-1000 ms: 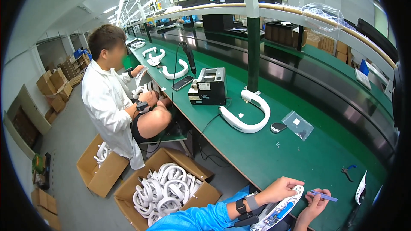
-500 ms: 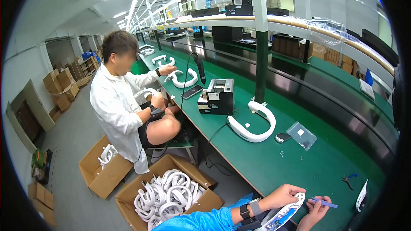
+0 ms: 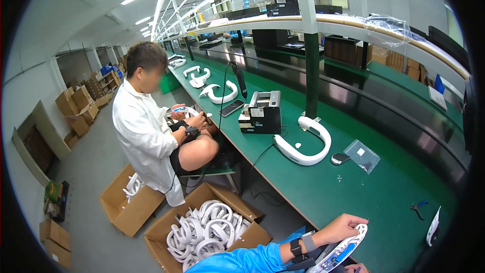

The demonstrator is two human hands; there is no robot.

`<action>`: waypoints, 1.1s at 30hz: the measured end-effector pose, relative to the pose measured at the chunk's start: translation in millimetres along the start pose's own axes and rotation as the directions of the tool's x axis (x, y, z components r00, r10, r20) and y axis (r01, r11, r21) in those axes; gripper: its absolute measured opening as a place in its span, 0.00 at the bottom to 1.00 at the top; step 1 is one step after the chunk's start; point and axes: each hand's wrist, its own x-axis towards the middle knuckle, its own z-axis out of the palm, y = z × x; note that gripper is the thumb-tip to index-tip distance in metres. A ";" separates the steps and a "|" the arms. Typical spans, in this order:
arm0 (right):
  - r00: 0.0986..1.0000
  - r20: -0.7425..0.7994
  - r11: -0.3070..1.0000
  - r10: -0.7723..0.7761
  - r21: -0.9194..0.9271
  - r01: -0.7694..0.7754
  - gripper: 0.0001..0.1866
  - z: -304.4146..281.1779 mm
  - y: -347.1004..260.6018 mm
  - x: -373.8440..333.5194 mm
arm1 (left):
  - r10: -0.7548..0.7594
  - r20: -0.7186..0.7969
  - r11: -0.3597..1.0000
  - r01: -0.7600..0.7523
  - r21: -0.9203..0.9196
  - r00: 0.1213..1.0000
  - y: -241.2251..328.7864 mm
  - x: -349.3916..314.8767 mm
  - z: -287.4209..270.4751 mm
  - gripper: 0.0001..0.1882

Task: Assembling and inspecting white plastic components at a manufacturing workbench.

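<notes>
Resting over the upper edge of a white curved housing (image 3: 339,252), the left hand (image 3: 342,226) curls its fingers onto the part and grips it at the near edge of the green workbench (image 3: 353,192). Only a sliver of the right hand (image 3: 357,268) shows at the bottom rim, just under the housing; its grip cannot be told. A cardboard box of white parts (image 3: 207,225) stands well to the left on the floor.
</notes>
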 end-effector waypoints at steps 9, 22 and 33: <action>0.968 0.177 0.957 0.180 0.198 -0.214 0.23 68.5 -12.4 24.6 | -0.062 -0.052 0.998 0.062 0.005 0.997 19.4 -2.0 -11.9 0.23; 0.957 0.157 0.762 0.245 0.579 -0.290 0.18 104.0 6.3 -6.5 | -0.025 0.076 0.997 0.030 -0.072 0.997 0.0 7.4 0.2 0.25; 0.977 0.210 0.826 0.028 0.546 -0.142 0.06 77.8 33.1 3.4 | -0.031 0.018 0.995 0.033 -0.091 0.999 29.2 2.8 -9.5 0.26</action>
